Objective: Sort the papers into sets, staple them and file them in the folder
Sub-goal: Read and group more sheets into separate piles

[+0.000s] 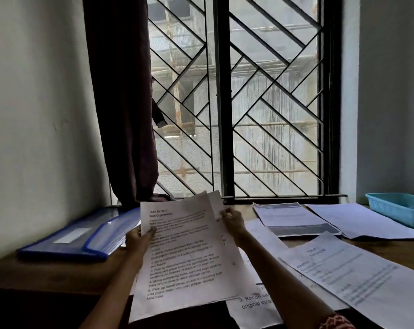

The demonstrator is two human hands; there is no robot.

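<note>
I hold a set of printed papers (189, 252) upright above the desk, text facing me. My left hand (139, 241) grips the set's left edge with the thumb on the front sheet. My right hand (232, 222) pinches the upper right edge, where a second sheet peeks out behind the first. A blue plastic folder (77, 236) lies flat on the desk to the left, its flap closed. More printed sheets (358, 274) lie on the desk at my right. No stapler is in view.
Two more paper piles (294, 217) lie at the back right near the window sill. A light blue plastic tray (401, 207) stands at the far right. A dark curtain (125, 103) hangs over the barred window behind the wooden desk (46, 271).
</note>
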